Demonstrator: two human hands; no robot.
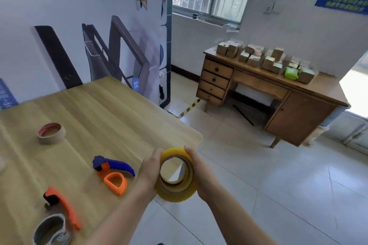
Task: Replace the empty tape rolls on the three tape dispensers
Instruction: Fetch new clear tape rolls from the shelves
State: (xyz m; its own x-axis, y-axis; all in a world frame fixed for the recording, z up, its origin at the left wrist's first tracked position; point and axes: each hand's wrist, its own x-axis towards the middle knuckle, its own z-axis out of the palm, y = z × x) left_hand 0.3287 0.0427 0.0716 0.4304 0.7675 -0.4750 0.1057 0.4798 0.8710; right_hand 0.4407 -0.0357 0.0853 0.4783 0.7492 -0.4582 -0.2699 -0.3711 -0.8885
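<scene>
At the lower left of the frame, on a light wood-grain tabletop (103, 117), lies an orange tape dispenser (59, 217) with a grey, empty-looking core mounted at its near end; its long axis runs from upper left to lower right. Above it, in the left middle of the frame, a bare cardboard tape core (51, 133) with a reddish inner rim rests on its flat side, hole facing up, well apart from the dispensers. Nearer the centre lies a second dispenser (113, 173), blue handle pointing right, orange roll holder toward the viewer and carrying no roll. Just right of it, over the tabletop's right edge, the left hand (150, 173) and right hand (201, 175) clamp a full yellowish roll of clear tape (176, 175) between them, one palm on each side of its rim. The roll stands on edge, its hole facing the camera. At right, across a tiled floor, a wooden desk (278, 93) holds small boxes.
</scene>
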